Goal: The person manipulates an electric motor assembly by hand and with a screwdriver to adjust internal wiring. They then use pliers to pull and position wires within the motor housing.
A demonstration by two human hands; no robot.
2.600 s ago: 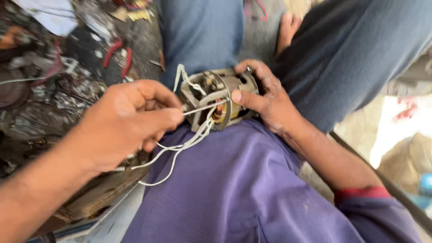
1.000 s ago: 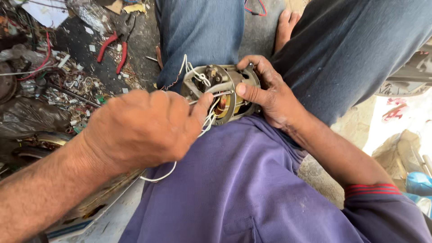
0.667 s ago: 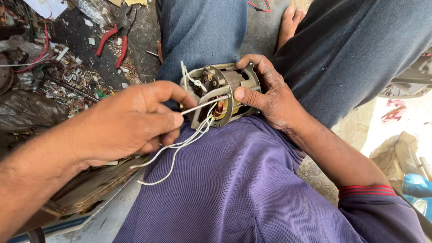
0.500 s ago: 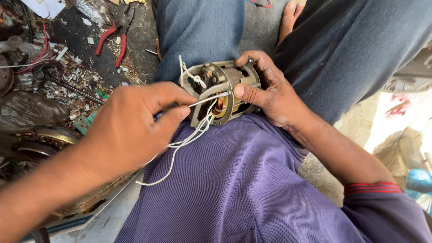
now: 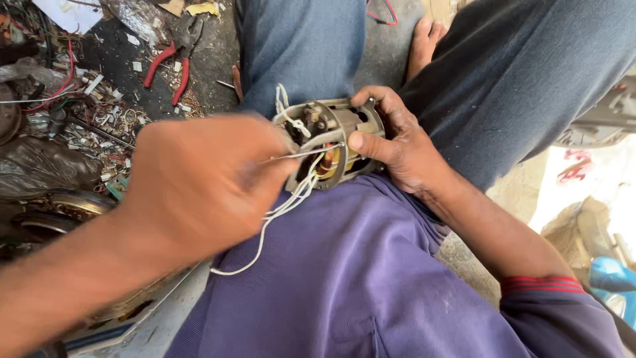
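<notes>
A small electric motor (image 5: 331, 136) with a metal frame and copper windings rests on my lap, against my purple shirt. My right hand (image 5: 397, 142) grips its right side, thumb pressed on the front frame. My left hand (image 5: 205, 179) is closed on a thin metal needle-like tool (image 5: 301, 154) whose tip pokes into the motor's front. Several white wires (image 5: 285, 205) trail from the motor down under my left hand and over the shirt.
Red-handled pliers (image 5: 169, 59) lie on the dark ground at upper left among wire scraps and metal bits (image 5: 99, 119). A round metal part (image 5: 59, 209) sits at the left. My legs in grey-blue trousers (image 5: 298, 46) frame the motor; a bare foot (image 5: 424, 36) shows above.
My left hand has kept working at the motor's front, shifting slightly forward and back; the thin tool now points into the windings. My right hand keeps the same grip.
</notes>
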